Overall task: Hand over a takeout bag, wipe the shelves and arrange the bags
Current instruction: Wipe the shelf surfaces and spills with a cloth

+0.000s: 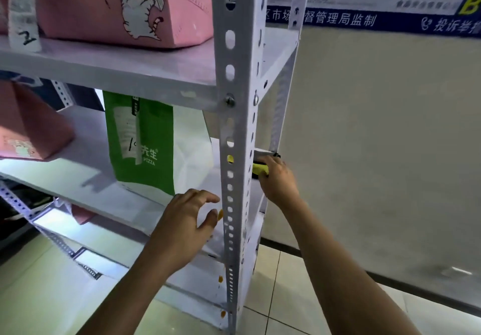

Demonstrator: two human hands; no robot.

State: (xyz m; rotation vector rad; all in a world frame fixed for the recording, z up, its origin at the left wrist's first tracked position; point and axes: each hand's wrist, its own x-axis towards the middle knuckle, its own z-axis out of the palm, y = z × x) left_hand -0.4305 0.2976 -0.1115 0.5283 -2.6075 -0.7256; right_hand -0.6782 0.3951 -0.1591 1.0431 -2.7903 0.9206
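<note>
We are wiping the shelving. Our right hand [277, 178] reaches round the outside of the corner post [230, 136] and its fingers curl over a yellow cloth [260, 169], held against the right end of the middle shelf [86, 152]. Our left hand [182, 228] hovers at the front edge of that shelf, fingers loosely spread and holding nothing, the thumb near the post.

The green bag [141, 142] stands upright on the middle shelf, just behind the left hand. One pink bag [28, 126] sits further left on the same shelf, and another pink bag [114, 6] sits on the shelf above.

We judge the main risk to be the green bag: it is tall and narrow, and a sweep of the cloth inward, or a nudge from the left hand, could tip it. The post also blocks our sight of most of the cloth, so we could snag it on the perforated edge or miss the corner. Leaning on the shelf edge might shake the bags.
</note>
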